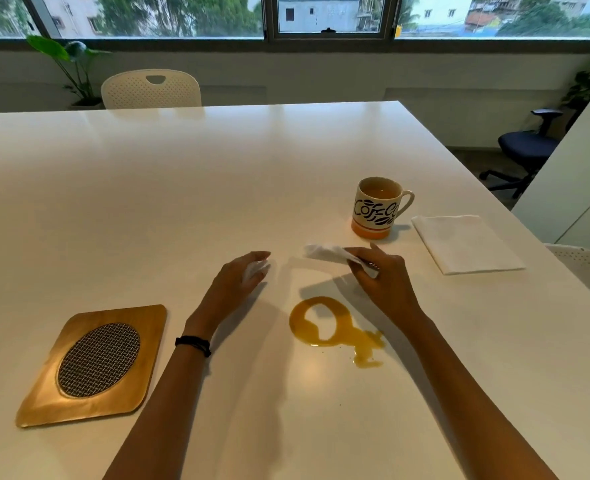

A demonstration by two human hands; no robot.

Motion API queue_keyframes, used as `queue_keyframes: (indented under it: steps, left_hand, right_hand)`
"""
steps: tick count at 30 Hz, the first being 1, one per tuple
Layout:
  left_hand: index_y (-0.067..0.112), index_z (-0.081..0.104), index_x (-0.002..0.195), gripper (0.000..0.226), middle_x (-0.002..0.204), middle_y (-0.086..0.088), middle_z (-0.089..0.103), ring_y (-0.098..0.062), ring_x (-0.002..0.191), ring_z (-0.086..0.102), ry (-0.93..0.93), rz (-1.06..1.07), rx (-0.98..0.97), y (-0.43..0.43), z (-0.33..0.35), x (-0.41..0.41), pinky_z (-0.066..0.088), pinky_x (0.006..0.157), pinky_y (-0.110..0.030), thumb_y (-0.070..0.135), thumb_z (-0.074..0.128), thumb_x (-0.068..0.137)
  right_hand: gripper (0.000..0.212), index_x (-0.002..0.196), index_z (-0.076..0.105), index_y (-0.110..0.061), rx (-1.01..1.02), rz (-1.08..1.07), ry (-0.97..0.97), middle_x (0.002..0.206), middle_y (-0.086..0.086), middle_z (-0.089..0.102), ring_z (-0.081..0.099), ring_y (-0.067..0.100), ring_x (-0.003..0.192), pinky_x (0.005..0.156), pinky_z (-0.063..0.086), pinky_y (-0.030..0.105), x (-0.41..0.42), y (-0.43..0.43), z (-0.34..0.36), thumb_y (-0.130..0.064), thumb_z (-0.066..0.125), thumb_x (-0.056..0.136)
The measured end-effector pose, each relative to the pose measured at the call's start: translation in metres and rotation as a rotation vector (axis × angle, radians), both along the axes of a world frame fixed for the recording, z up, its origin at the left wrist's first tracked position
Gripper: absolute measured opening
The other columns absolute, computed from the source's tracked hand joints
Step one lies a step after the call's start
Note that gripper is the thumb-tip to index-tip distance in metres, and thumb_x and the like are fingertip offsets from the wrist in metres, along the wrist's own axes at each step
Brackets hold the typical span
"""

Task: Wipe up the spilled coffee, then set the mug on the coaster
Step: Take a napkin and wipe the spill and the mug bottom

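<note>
A brown coffee spill [297,323] lies in a ring shape on the white table [182,185], just in front of my hands. My right hand [383,282] pinches a crumpled white tissue [328,252] above the table, just beyond the spill. My left hand [238,282] hovers to its left, fingers closed on a white bit of tissue. The "Coffee" mug [375,209] stands upright beyond my right hand with liquid in it. A wooden coaster [98,360] with a woven oval centre lies at the near left.
A folded white napkin stack [466,244] lies right of the mug near the table's right edge. A white chair [151,88] stands at the far side, a dark office chair [525,147] off to the right.
</note>
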State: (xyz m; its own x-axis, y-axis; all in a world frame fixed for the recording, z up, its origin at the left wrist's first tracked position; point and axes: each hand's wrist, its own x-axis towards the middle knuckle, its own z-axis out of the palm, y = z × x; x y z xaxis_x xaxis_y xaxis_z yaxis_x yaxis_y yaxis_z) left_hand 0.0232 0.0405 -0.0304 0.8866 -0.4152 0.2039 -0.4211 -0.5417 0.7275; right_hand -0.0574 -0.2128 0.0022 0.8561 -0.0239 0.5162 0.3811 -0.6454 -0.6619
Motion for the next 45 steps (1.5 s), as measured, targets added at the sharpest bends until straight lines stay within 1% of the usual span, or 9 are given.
queue_keyframes:
  steps: [5, 8, 12, 18, 24, 31, 37, 42, 45]
  left_hand:
    - [0.013, 0.049, 0.129, 0.038, 0.137, -0.005, 0.05, -0.017, 0.128, 0.044, -0.037, -0.005, 0.097, -0.002, -0.008, -0.001, 0.033, 0.105, -0.026, 0.017, 0.052, 0.092]
    - [0.014, 0.047, 0.132, 0.04, 0.143, -0.005, 0.044, -0.017, 0.135, 0.035, -0.03, -0.013, 0.137, -0.002, -0.012, -0.001, 0.03, 0.113, -0.037, 0.019, 0.051, 0.092]
    - [0.015, 0.045, 0.134, 0.04, 0.147, -0.003, 0.038, -0.014, 0.139, 0.028, -0.033, -0.014, 0.151, -0.003, -0.014, -0.001, 0.021, 0.117, -0.039, 0.022, 0.047, 0.094]
    - [0.016, 0.044, 0.134, 0.041, 0.147, -0.002, 0.037, -0.012, 0.139, 0.028, -0.041, -0.023, 0.15, -0.001, -0.018, 0.002, 0.02, 0.117, -0.039, 0.023, 0.046, 0.094]
    - [0.016, 0.043, 0.135, 0.041, 0.148, -0.002, 0.036, -0.012, 0.139, 0.027, -0.046, -0.023, 0.16, -0.002, -0.019, 0.003, 0.018, 0.117, -0.036, 0.023, 0.046, 0.094]
    - [0.019, 0.045, 0.134, 0.04, 0.147, 0.002, 0.038, -0.008, 0.138, 0.027, -0.066, 0.008, 0.146, -0.003, -0.021, 0.001, 0.015, 0.116, -0.028, 0.024, 0.046, 0.094]
    - [0.019, 0.045, 0.133, 0.039, 0.147, 0.001, 0.038, -0.008, 0.138, 0.027, -0.061, 0.007, 0.143, -0.003, -0.022, 0.003, 0.015, 0.116, -0.029, 0.023, 0.046, 0.094]
    - [0.019, 0.044, 0.134, 0.04, 0.148, 0.001, 0.037, -0.009, 0.138, 0.027, -0.064, -0.006, 0.151, -0.003, -0.022, 0.003, 0.016, 0.117, -0.031, 0.023, 0.045, 0.095]
    - [0.019, 0.044, 0.134, 0.04, 0.148, 0.002, 0.037, -0.009, 0.139, 0.026, -0.055, -0.009, 0.148, -0.002, -0.022, 0.004, 0.016, 0.117, -0.032, 0.023, 0.045, 0.095]
  right_hand:
    - [0.039, 0.109, 0.063, -0.005, -0.076, 0.088, 0.106, 0.104, 0.014, 0.07, 0.061, 0.011, 0.091, 0.105, 0.029, 0.045, 0.002, 0.002, -0.009, -0.032, 0.051, 0.084]
    - [0.035, 0.11, 0.063, -0.006, -0.099, 0.127, 0.149, 0.107, 0.013, 0.069, 0.06, 0.01, 0.094, 0.105, 0.031, 0.049, 0.001, 0.005, -0.012, -0.027, 0.056, 0.083]
    - [0.056, 0.113, 0.061, -0.007, -0.076, 0.199, 0.247, 0.105, 0.015, 0.07, 0.067, 0.023, 0.094, 0.099, 0.044, 0.043, -0.003, 0.007, -0.011, -0.052, 0.049, 0.082]
    - [0.028, 0.112, 0.064, -0.018, -0.145, 0.265, 0.351, 0.101, 0.005, 0.072, 0.067, 0.017, 0.092, 0.086, 0.055, 0.04, -0.004, 0.012, -0.017, -0.023, 0.06, 0.085]
    - [0.051, 0.11, 0.06, -0.027, -0.041, 0.353, 0.337, 0.098, 0.01, 0.072, 0.067, 0.023, 0.091, 0.084, 0.055, 0.041, -0.01, 0.017, -0.012, -0.063, 0.047, 0.078]
    - [0.029, 0.11, 0.065, -0.021, -0.238, 0.384, 0.462, 0.096, -0.009, 0.068, 0.06, -0.005, 0.08, 0.074, 0.043, 0.008, -0.001, 0.002, -0.015, -0.021, 0.065, 0.082]
    - [0.026, 0.109, 0.066, -0.018, -0.173, 0.34, 0.384, 0.096, 0.0, 0.072, 0.065, 0.011, 0.086, 0.08, 0.052, 0.024, -0.005, 0.003, -0.011, -0.017, 0.063, 0.083]
    - [0.027, 0.112, 0.064, -0.02, -0.227, 0.341, 0.372, 0.088, -0.024, 0.059, 0.057, -0.014, 0.078, 0.074, 0.043, 0.004, -0.008, 0.013, -0.016, -0.017, 0.061, 0.085]
    - [0.027, 0.112, 0.063, -0.023, -0.241, 0.365, 0.395, 0.1, -0.009, 0.069, 0.062, 0.0, 0.085, 0.082, 0.049, 0.016, -0.012, 0.016, -0.014, -0.018, 0.059, 0.086]
